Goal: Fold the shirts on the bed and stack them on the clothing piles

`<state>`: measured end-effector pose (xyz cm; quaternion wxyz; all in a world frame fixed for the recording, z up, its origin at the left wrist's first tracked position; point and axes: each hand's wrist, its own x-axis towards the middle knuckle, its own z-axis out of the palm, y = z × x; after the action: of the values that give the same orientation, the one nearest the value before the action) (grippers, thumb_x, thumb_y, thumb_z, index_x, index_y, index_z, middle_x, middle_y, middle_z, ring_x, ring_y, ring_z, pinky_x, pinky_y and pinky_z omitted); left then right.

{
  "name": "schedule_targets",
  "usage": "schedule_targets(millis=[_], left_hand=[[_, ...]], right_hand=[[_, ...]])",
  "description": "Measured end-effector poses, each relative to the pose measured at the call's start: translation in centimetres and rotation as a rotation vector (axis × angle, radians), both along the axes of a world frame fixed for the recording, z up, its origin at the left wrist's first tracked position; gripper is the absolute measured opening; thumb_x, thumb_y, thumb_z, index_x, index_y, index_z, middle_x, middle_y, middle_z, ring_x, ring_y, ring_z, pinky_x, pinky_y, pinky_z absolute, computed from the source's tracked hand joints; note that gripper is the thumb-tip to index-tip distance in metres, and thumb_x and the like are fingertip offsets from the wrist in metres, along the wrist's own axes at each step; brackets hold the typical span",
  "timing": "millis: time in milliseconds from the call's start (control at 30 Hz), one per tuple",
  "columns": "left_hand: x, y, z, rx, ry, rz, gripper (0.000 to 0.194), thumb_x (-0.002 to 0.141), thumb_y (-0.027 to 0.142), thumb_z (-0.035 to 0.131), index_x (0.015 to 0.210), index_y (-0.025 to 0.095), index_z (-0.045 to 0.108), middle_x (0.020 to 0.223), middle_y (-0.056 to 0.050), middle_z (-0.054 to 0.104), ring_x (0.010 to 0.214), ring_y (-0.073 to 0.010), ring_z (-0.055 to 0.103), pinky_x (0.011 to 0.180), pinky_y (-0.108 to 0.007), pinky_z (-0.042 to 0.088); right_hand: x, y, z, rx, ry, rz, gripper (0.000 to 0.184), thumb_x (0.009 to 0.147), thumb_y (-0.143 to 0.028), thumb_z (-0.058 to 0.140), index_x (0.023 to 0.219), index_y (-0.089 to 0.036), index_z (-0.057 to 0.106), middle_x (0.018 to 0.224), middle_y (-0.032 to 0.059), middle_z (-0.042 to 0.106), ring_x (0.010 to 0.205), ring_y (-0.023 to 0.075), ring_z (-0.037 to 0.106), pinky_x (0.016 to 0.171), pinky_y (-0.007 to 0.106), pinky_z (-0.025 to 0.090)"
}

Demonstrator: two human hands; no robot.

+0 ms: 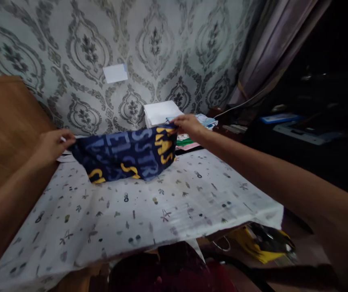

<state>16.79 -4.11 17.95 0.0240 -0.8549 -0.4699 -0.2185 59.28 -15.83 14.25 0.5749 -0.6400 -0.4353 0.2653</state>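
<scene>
A dark navy piece of cloth with blue and yellow lettering is stretched between my two hands over the far part of the table. My left hand pinches its upper left corner. At the upper right corner, my right hand grips the fabric between thumb and fingers. The cloth hangs down from both hands, and its lower edge is at or just above the patterned tablecloth. Whether it is a garment or a plain piece of fabric, I cannot tell.
Behind the cloth stand a white stack and folded fabrics. A wooden panel borders the table's left side. Papers or flat items lie on a dark surface at right. A yellow and black bag sits below the table's right edge.
</scene>
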Motion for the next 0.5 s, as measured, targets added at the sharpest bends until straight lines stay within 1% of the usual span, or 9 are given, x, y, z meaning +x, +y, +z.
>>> schedule_targets(millis=[67,133,167,200,233,300,367,433,500], left_hand=[[1.2,0.8,3.9,0.192,-0.075,0.094,0.030,0.086,0.035,0.049,0.097,0.011,0.064,0.081,0.001,0.060,0.074,-0.0125,0.052,0.074,-0.023,0.041],[1.7,0.5,7.0,0.335,-0.131,0.145,0.031,0.087,0.031,0.048,0.101,0.009,0.064,0.087,-0.001,0.058,0.078,-0.0128,0.052,0.081,-0.026,0.043],[1.7,0.1,8.0,0.386,-0.146,0.155,0.031,0.087,0.030,0.047,0.103,0.008,0.063,0.088,-0.002,0.057,0.079,-0.0131,0.051,0.083,-0.027,0.044],[1.5,-0.4,8.6,0.424,-0.152,0.160,0.031,0.087,0.030,0.047,0.103,0.008,0.063,0.089,-0.002,0.056,0.079,-0.0135,0.051,0.084,-0.028,0.044],[1.2,-0.9,8.7,0.452,-0.145,0.157,0.030,0.087,0.030,0.047,0.102,0.009,0.063,0.089,-0.002,0.056,0.080,-0.0140,0.052,0.085,-0.030,0.044],[0.1,-2.0,7.6,0.477,-0.104,0.127,0.028,0.087,0.032,0.046,0.098,0.012,0.062,0.088,-0.002,0.055,0.080,-0.0153,0.053,0.084,-0.030,0.044],[-1.3,-3.0,4.8,0.435,-0.039,0.062,0.024,0.087,0.034,0.043,0.092,0.017,0.059,0.086,-0.001,0.055,0.080,-0.0168,0.055,0.078,-0.029,0.045],[-2.8,-4.0,0.8,0.326,0.033,-0.020,0.022,0.088,0.036,0.040,0.086,0.022,0.056,0.085,-0.001,0.057,0.078,-0.0183,0.057,0.071,-0.029,0.044],[-4.1,-4.9,-3.8,0.193,0.093,-0.073,0.023,0.089,0.038,0.038,0.087,0.023,0.056,0.091,-0.002,0.061,0.081,-0.0197,0.059,0.069,-0.030,0.044]], right_hand=[[0.2,2.1,3.5,0.241,-0.067,-0.096,0.004,0.081,-0.016,0.063,0.084,-0.015,0.065,0.069,0.0020,0.066,0.060,0.0142,0.066,0.048,0.020,0.048],[0.2,2.4,6.1,0.421,-0.171,-0.110,0.010,0.085,-0.021,0.061,0.092,-0.017,0.066,0.078,0.0034,0.068,0.068,0.0162,0.068,0.053,0.023,0.052],[0.1,2.0,6.8,0.481,-0.229,-0.103,0.012,0.087,-0.024,0.060,0.094,-0.018,0.066,0.081,0.0040,0.069,0.071,0.0169,0.068,0.055,0.024,0.053],[-0.1,1.2,7.1,0.524,-0.285,-0.100,0.014,0.088,-0.028,0.060,0.096,-0.018,0.066,0.081,0.0042,0.069,0.072,0.0172,0.068,0.056,0.025,0.054],[-0.3,0.3,6.9,0.554,-0.336,-0.101,0.017,0.088,-0.031,0.060,0.097,-0.019,0.067,0.080,0.0041,0.068,0.072,0.0172,0.067,0.057,0.025,0.054],[-1.1,-2.0,5.2,0.573,-0.410,-0.100,0.021,0.088,-0.035,0.060,0.098,-0.018,0.067,0.078,0.0035,0.067,0.069,0.0165,0.064,0.056,0.025,0.053],[-2.0,-4.4,2.1,0.533,-0.446,-0.080,0.024,0.088,-0.038,0.059,0.099,-0.018,0.068,0.078,0.0030,0.067,0.067,0.0157,0.062,0.055,0.026,0.052],[-2.9,-6.6,-2.1,0.418,-0.462,-0.023,0.025,0.089,-0.038,0.057,0.099,-0.018,0.068,0.082,0.0033,0.068,0.065,0.0148,0.060,0.056,0.026,0.051],[-3.7,-8.4,-6.7,0.255,-0.461,0.035,0.028,0.089,-0.038,0.054,0.102,-0.018,0.068,0.084,0.0036,0.070,0.058,0.0138,0.057,0.052,0.026,0.048]])
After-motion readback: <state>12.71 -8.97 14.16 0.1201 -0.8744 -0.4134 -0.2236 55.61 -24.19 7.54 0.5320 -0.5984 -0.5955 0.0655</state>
